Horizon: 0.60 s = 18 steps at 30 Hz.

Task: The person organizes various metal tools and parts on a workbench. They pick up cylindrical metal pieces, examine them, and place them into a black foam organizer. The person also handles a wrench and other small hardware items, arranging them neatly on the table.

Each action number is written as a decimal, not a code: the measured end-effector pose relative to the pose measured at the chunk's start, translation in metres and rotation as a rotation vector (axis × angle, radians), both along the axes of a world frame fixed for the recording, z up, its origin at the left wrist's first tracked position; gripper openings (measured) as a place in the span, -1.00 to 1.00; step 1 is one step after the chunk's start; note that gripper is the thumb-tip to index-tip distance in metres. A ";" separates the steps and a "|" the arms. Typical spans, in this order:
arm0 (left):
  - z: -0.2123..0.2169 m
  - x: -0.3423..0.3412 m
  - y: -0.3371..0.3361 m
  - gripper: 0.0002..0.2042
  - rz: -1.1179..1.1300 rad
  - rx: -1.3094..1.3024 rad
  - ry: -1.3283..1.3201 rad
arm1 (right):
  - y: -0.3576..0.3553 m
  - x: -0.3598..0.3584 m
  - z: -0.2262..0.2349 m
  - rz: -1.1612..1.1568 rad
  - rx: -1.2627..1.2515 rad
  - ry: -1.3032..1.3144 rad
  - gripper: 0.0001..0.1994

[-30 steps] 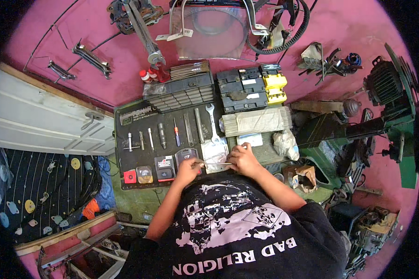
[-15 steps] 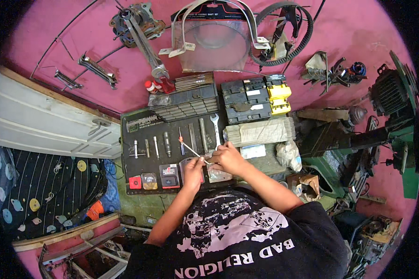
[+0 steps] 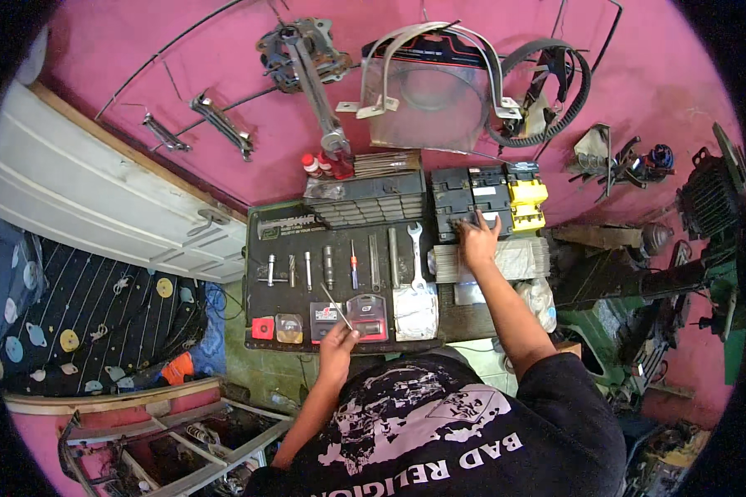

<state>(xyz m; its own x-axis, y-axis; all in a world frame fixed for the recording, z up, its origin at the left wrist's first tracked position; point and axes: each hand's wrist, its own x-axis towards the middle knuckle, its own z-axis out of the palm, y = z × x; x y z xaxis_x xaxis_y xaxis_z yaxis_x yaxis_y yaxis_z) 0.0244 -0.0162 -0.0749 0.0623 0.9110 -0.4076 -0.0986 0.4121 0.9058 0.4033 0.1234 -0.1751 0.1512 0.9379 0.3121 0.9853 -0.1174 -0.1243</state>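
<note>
My left hand (image 3: 336, 352) is closed on a thin, light metal rod (image 3: 337, 305) at the near edge of the bench. The rod slants up over a small boxed part and a clear pack with red edging (image 3: 370, 319). My right hand (image 3: 477, 244) reaches to the black cases (image 3: 448, 184) at the back right. Its fingertips are apart and rest on the cases; what lies under the palm is hidden. Left of that arm is an open-end wrench (image 3: 416, 257). A row of tools runs left from it: a plain bar (image 3: 393, 258), a screwdriver (image 3: 354, 267) and a thick socket tool (image 3: 329, 267).
Behind the row stands a dark organizer (image 3: 369, 207) with a red-capped bottle (image 3: 311, 164) near it. Yellow cases (image 3: 528, 205) adjoin the black ones. Below lie a grey ribbed pack (image 3: 518, 259) and a clear-wrapped packet (image 3: 416, 315). A green machine (image 3: 597, 340) stands at right.
My right hand has left the rod and moved right and away to the black cases. The left hand keeps the rod, now lower. The whole view has shifted.
</note>
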 end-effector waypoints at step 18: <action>0.010 -0.076 0.022 -0.47 -0.338 0.117 0.026 | -0.115 -0.274 0.099 0.285 -0.647 1.674 -0.74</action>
